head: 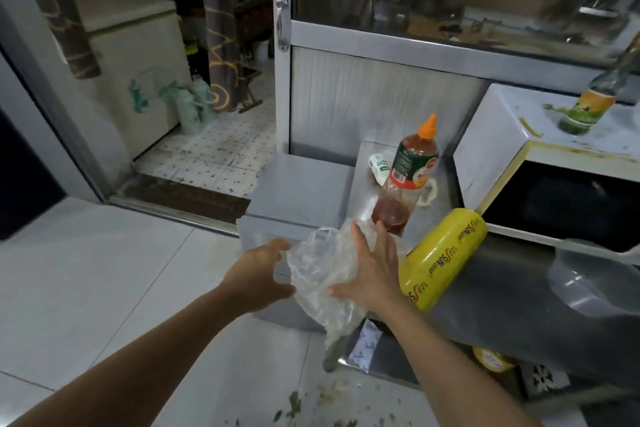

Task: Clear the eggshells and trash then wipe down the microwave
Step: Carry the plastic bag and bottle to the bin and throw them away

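Both hands on the clear plastic bag (323,274): left hand (258,276) grips its side, right hand (372,270) lies flat on it; I read "SUN" on the yellow roll (441,258) angled toward the microwave (540,156).

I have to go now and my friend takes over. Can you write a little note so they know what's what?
Left hand: grips the clear plastic bag.
Right hand: open, fingers flat on the bag.
Bag hangs off the counter's left end, beside the yellow roll and sauce bottle.
Done: bag picked up.
Left: bin the bag, find eggshells (none seen), wipe the microwave, which is stained on top.
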A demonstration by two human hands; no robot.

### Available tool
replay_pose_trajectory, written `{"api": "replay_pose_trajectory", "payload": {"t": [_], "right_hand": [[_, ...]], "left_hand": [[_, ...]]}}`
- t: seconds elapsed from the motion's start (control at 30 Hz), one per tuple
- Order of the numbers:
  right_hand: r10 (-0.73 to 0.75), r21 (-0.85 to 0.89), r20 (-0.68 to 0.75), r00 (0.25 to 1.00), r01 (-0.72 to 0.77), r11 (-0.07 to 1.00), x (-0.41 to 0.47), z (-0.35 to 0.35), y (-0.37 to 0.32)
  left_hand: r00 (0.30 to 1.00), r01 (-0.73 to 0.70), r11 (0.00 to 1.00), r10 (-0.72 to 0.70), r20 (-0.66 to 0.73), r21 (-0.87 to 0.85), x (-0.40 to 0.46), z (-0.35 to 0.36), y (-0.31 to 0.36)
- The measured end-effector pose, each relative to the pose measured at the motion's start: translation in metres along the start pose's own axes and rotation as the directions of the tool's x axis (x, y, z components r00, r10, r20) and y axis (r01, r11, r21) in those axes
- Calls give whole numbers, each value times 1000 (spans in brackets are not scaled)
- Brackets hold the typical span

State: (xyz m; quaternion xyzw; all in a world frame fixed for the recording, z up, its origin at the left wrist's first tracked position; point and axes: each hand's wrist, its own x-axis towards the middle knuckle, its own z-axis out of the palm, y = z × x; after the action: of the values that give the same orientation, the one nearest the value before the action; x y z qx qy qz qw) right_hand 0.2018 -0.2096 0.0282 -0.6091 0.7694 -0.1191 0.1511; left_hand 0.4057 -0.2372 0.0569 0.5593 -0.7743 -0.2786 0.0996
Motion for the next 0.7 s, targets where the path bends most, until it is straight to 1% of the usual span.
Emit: {"api": "replay_pose_trajectory", "payload": {"t": [0.2,0.33,0.4,0.47,0.53,0.63,0.7], "right_hand": [[130,-85,81,988,-123,989,27,37,-5],[252,-136,161,954,-232,963,36,57,-6],[285,-159,175,942,-258,953,39,64,-8],[299,-247,156,941,-256,935,42,69,-11],[303,-318,103,947,-258,912,43,70,-16],[317,-316,1,949,-300,900,44,74,-26],[338,-283,-21,941,-330,901,43,77,-32]], "left_hand": [[988,-128,992,129,88,-10,41,-2,-29],[966,-196,981,194,169,-2,64,-2,-50],[953,-234,972,229,199,2,74,-3,-59],[936,-276,961,269,225,-2,82,-2,-67],[924,-285,958,274,266,6,89,-1,-72],[913,-282,959,258,315,34,98,-1,-78],[905,-299,954,275,325,26,102,-2,-79]]}}
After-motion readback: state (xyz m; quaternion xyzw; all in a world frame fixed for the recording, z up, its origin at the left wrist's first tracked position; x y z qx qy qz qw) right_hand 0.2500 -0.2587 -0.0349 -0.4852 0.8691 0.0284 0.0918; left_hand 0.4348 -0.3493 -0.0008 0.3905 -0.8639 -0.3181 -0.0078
